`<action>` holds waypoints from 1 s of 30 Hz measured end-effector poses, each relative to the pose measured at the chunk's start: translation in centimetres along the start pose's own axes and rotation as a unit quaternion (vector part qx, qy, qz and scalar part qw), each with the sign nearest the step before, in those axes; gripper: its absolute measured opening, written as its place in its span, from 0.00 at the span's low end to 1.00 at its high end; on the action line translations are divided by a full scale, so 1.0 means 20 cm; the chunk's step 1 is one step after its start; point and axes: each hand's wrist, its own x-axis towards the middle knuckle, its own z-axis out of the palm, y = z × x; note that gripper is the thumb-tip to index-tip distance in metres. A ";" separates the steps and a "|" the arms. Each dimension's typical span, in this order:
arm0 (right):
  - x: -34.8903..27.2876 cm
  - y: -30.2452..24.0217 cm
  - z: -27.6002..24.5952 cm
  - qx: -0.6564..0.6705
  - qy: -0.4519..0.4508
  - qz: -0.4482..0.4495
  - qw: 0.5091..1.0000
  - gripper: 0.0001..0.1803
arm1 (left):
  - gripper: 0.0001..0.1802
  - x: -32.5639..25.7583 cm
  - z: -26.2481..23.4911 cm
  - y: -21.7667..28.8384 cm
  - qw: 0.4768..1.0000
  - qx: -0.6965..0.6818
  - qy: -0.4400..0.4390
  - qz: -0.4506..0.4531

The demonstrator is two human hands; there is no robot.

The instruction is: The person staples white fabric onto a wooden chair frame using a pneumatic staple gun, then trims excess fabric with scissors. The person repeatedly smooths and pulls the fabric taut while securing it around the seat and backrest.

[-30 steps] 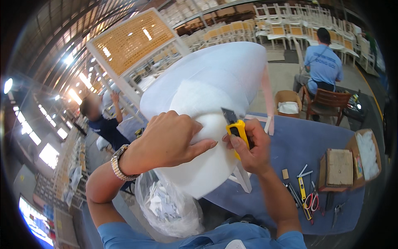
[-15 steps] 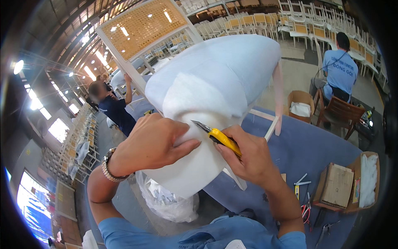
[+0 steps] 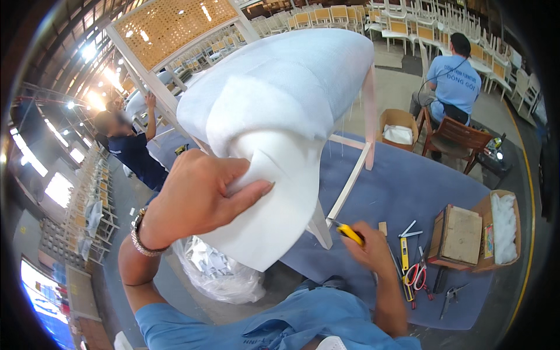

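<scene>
A chair with a woven cane back [image 3: 175, 26] and a padded seat [image 3: 291, 70] in pale cloth stands on a blue-grey covered table [image 3: 402, 198]. White batting [image 3: 256, 111] is folded back at the seat's near edge. My left hand [image 3: 201, 192], a metal watch on its wrist, pinches a sheet of white padding [image 3: 274, 204] that hangs from that edge. To the right and lower, my right hand [image 3: 368, 248] grips a yellow utility knife [image 3: 350, 234]. Its blade points toward the chair's front leg [image 3: 319, 227], away from the padding.
Scissors [image 3: 415, 275], another yellow cutter [image 3: 405, 256] and calipers [image 3: 452, 297] lie on the table's right, near a cardboard box [image 3: 458, 236]. A plastic bag of scraps [image 3: 219, 271] sits below left. One co-worker [image 3: 125, 140] stands at left; another [image 3: 452, 81] sits at right.
My right hand has drawn the knife away from the padding, down and to the right. My left hand keeps its pinch on the sheet. The whole view has shifted slightly.
</scene>
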 end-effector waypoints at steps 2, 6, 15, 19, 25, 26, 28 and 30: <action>-0.20 0.25 0.01 -0.016 0.114 0.116 0.987 0.14 | 0.21 -0.02 0.05 0.00 0.996 0.018 0.050 0.067; -0.69 0.89 -0.03 -0.258 0.129 0.262 0.921 0.19 | 0.11 -0.16 0.16 -0.01 0.969 -0.008 0.058 0.241; -0.25 0.68 -0.24 -0.140 0.148 0.182 0.962 0.25 | 0.14 -0.56 1.32 -0.16 0.957 -0.088 -0.256 0.107; 0.28 -0.03 -0.35 0.005 0.190 0.020 0.981 0.22 | 0.18 -0.87 1.77 -0.21 0.955 -0.206 -0.170 -0.131; 0.98 -0.97 -0.27 -0.155 0.092 -0.301 0.937 0.34 | 0.20 -1.32 1.91 -0.24 0.892 -0.279 -0.145 -0.325; 1.08 -1.05 -0.22 -0.188 0.058 -0.278 0.940 0.33 | 0.19 -1.40 1.97 -0.28 0.885 -0.284 -0.126 -0.346; 1.28 -1.01 -0.21 -0.247 -0.004 -0.182 0.952 0.28 | 0.19 -1.51 2.02 -0.33 0.875 -0.275 -0.079 -0.390; 1.27 -0.92 -0.37 -0.316 0.046 -0.250 0.914 0.23 | 0.21 -1.53 2.06 -0.39 0.835 -0.303 -0.058 -0.455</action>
